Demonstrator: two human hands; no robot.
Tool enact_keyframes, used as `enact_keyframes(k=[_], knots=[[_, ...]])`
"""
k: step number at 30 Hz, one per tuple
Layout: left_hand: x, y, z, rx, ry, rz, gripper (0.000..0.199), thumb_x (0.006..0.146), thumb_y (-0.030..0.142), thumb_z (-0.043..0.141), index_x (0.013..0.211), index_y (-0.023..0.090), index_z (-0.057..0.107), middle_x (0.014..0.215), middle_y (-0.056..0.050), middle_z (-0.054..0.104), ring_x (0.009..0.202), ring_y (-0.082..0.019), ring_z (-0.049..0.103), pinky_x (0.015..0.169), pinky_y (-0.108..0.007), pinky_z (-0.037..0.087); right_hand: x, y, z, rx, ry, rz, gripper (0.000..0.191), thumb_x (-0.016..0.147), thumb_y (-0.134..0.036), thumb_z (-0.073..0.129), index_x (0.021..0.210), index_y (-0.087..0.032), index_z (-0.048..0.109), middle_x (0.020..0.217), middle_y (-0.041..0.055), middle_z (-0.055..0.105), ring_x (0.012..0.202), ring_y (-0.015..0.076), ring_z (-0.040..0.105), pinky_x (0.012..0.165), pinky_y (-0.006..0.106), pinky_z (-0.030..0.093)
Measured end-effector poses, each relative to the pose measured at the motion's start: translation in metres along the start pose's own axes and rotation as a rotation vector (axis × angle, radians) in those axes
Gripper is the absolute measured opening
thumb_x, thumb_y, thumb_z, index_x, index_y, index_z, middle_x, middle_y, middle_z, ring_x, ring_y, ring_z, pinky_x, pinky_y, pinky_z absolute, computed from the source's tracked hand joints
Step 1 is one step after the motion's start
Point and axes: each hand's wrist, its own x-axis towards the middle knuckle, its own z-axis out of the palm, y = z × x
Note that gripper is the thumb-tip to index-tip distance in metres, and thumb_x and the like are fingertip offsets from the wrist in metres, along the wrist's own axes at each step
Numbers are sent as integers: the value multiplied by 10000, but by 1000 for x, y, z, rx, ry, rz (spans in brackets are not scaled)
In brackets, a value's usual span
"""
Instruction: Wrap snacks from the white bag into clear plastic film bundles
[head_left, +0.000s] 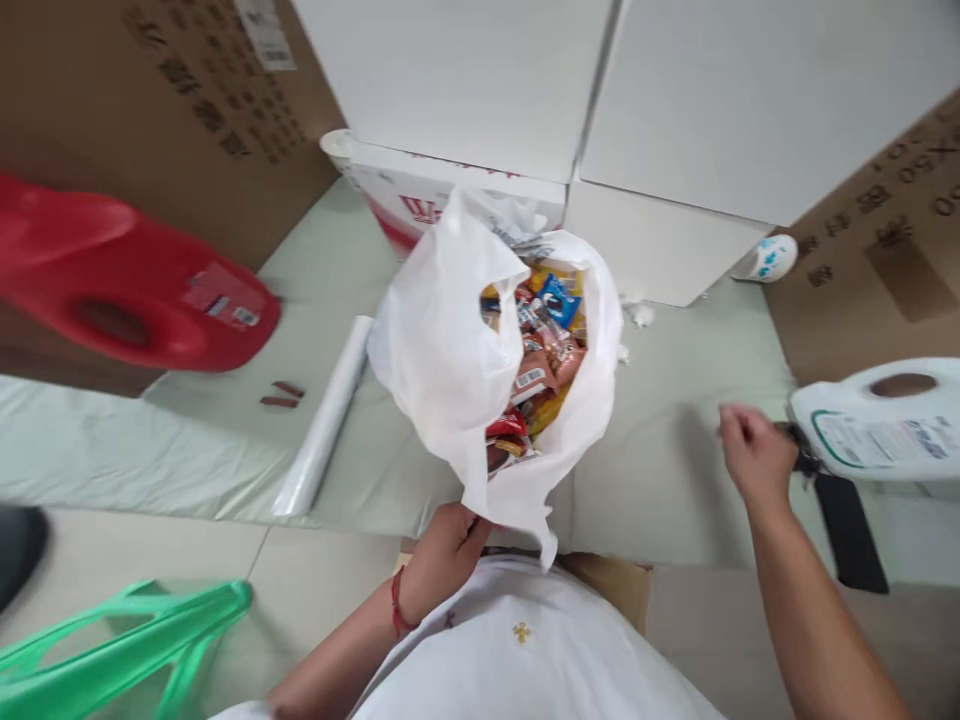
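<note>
A white plastic bag (pixel 442 350) stands in the middle, its mouth partly open. Inside it lie wrapped snacks (pixel 540 350) in blue, red, pink and yellow packets. My left hand (pixel 442 560), with a red string round the wrist, pinches the bag's near edge. Off to the right, apart from the bag, my right hand (pixel 756 455) is closed above the pale cloth. Whatever its curled fingers may hold is hidden. Just beyond that hand are some dark keys (pixel 804 458), a black phone (pixel 851 530) and a white jug (pixel 885 425).
Left of the bag lie a clear plastic roll (pixel 322 420), small brown strips (pixel 281 396) and a red jug (pixel 127 280). Cardboard boxes (pixel 180 110) flank white panels (pixel 480 80) at the back. A paper cup (pixel 776 258) lies back right. A green stool (pixel 127 650) stands front left.
</note>
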Motion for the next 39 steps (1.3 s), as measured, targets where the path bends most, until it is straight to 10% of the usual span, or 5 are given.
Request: enact_keyframes(k=[9,17,28,34,39], knots=[[21,25,-126,79,332,100,315,931,443,558,963,216,774,762,-44,723,649,-180,609,600,-293,462,-158,17,52,-9,-188,82,487,905,-612,473,1090,-262,756,1076,84,795,910,306,747,742,407,565],[82,-19,-158,1003,624,-87,631,876,269,650,1479,155,504,1549,-218,461,1392,-411,473,1083,-569,448,-167,3,72,-257,-10,-4,492,954,-510,414,1089,-176,749,965,96,795,784,262,716,641,340,460],[75,-53,-214,1026,635,-266,430,945,206,468,1339,121,618,1313,-195,627,1227,-375,578,970,-504,539,-164,4,72,-274,-9,1,488,943,-509,428,1121,-187,749,882,77,780,730,256,699,613,333,440],[68,-22,-180,814,949,233,278,952,290,539,1133,147,695,1203,-174,635,1195,-317,592,1070,-502,471,-166,2,74,-261,9,-3,489,952,-493,420,1104,-169,754,880,91,780,752,252,696,628,329,436],[60,68,-109,667,259,1080,414,1061,424,384,1414,298,561,1403,-82,634,1429,-256,487,1246,-525,280,-166,-1,73,-232,-1,22,519,948,-507,410,1115,-160,757,891,96,783,760,247,699,632,323,443]])
